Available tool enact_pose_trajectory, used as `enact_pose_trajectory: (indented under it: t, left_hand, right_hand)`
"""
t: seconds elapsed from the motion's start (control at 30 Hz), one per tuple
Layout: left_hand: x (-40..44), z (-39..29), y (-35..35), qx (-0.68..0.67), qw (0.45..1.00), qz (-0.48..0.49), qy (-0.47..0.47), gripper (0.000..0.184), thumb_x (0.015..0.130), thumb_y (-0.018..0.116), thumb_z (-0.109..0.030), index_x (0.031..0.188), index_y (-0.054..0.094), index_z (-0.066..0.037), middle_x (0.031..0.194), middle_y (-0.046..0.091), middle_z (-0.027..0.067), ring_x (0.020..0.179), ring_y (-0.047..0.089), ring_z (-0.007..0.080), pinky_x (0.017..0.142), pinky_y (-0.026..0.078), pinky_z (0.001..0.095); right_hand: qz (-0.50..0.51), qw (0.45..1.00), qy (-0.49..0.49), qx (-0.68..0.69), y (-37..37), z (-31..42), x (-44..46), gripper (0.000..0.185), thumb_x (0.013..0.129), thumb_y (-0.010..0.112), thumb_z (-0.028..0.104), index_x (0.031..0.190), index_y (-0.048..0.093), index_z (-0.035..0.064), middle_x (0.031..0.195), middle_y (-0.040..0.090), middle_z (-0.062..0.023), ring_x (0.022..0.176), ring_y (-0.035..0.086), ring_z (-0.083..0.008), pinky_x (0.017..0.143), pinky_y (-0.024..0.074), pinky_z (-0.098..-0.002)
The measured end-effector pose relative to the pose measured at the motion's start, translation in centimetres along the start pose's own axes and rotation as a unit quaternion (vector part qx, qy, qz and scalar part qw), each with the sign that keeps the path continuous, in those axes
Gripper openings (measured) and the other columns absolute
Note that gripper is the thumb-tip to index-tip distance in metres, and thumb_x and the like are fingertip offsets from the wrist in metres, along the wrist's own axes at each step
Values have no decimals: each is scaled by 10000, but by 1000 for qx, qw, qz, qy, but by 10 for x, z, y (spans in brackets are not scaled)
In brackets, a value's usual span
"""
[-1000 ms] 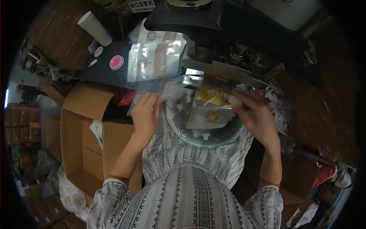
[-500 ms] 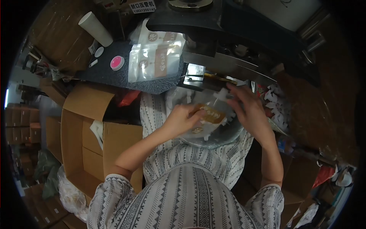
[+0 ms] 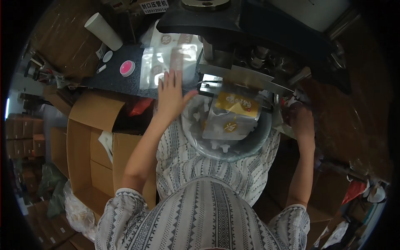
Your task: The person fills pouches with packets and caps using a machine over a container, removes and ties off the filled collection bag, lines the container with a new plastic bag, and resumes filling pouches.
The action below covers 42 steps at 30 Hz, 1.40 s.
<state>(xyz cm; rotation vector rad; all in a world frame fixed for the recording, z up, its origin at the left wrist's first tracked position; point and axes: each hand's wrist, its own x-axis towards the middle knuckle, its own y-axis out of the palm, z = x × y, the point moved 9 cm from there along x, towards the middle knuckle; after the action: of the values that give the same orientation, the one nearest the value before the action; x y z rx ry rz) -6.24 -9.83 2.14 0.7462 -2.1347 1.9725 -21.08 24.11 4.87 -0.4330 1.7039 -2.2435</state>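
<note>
My left hand (image 3: 170,98) is open, its fingers spread over the lower edge of a stack of clear, printed pouches (image 3: 156,58). At the right, my right hand (image 3: 303,123) reaches down where small white plastic pieces lay; its fingertips are dark and blurred, so I cannot tell what they hold. Between the hands, a clear pouch with a gold label (image 3: 231,118) lies slanted below the press machine (image 3: 254,58), its upper edge at the metal parts. Beneath it, a plastic-lined basin (image 3: 233,156) on my lap holds several small white plastic pieces (image 3: 221,146).
A pink round tin (image 3: 127,68) and a white cup-like tube (image 3: 104,31) stand on the dark padded surface (image 3: 112,81) at the left. An open cardboard box (image 3: 89,158) is beside my left arm. Brown boards rise at the right.
My left hand has left the gold-labelled pouch and moved up to the pouch stack. My right hand has moved right, away from the pouch, which now sits at the machine.
</note>
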Motion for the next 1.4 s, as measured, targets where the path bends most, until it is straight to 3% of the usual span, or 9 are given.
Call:
enact_pose_trajectory:
  t: [0.17, 0.47, 0.77, 0.93, 1.1, 1.2, 1.27, 1.33, 1.4]
  left_hand:
    - [-34, 25, -42, -107, 986, -27, -121, 80, 812, 631, -76, 887, 651, -58, 809, 622, 102, 760, 611, 316, 645, 470, 386]
    - [-41, -57, -96, -192, 981, -20, 2, 146, 747, 670, -26, 882, 647, -75, 791, 616, 72, 673, 615, 286, 577, 476, 360]
    - [-38, -103, -39, -354, 929, 96, 51, 126, 802, 669, -68, 927, 679, -59, 775, 625, 101, 596, 618, 241, 533, 475, 318]
    - [-28, -100, 26, -515, 758, 337, -215, 217, 899, 609, -164, 1003, 659, 20, 841, 676, 107, 674, 653, 139, 573, 489, 260]
    - [-15, -100, 56, -710, 553, 258, -350, 342, 906, 632, -230, 1032, 614, 87, 889, 653, 106, 707, 639, 117, 666, 541, 212]
    - [-20, -91, 55, -651, 603, 303, -347, 338, 913, 625, -244, 1027, 621, 74, 861, 655, 79, 682, 628, 105, 621, 528, 219]
    - [-3, -54, 33, -429, 827, 265, -247, 368, 894, 640, -245, 1115, 585, 44, 966, 641, 129, 826, 647, 196, 707, 518, 292]
    - [24, -16, -36, -214, 970, -106, -35, 509, 816, 701, -290, 1169, 530, 35, 1194, 537, 225, 1059, 564, 342, 869, 458, 409]
    - [8, 7, -20, -102, 992, -49, -56, 567, 794, 711, -272, 1236, 479, -2, 1265, 471, 213, 1171, 467, 363, 948, 401, 423]
  right_hand:
    - [35, 955, 68, 288, -25, 30, -10, 158, 805, 648, 51, 953, 647, -7, 827, 673, -124, 762, 667, -230, 689, 513, -321]
    - [11, 912, -282, 296, -28, 188, -31, 184, 814, 678, 118, 921, 583, 2, 841, 617, -152, 750, 643, -329, 625, 510, -385]
    - [22, 929, -205, 308, -20, 146, -23, 261, 794, 716, 148, 958, 604, -20, 867, 648, -152, 710, 657, -287, 599, 511, -350]
    - [-24, 956, -129, 261, -27, 108, -17, 274, 797, 717, 121, 1026, 625, 0, 844, 671, -120, 694, 661, -205, 598, 511, -299]
    - [-35, 994, -28, 99, -33, 61, -10, 239, 836, 661, 197, 984, 625, 13, 834, 669, -152, 707, 662, -305, 651, 521, -404]
    - [-182, 973, -73, -125, -7, 17, 3, 198, 841, 612, 168, 994, 632, 43, 891, 660, -169, 798, 654, -335, 716, 524, -432]
    - [-136, 985, -61, -89, 3, 5, 10, 213, 837, 593, 128, 1030, 634, 50, 919, 655, -173, 830, 645, -347, 747, 513, -437]
    - [-77, 995, -47, -50, 11, 6, 7, 245, 832, 574, 88, 1067, 635, 58, 946, 650, -177, 861, 637, -358, 778, 502, -442]
    - [12, 999, 29, -27, 4, 10, 6, 245, 839, 564, 68, 1074, 627, 38, 981, 640, -189, 890, 634, -355, 765, 501, -429]
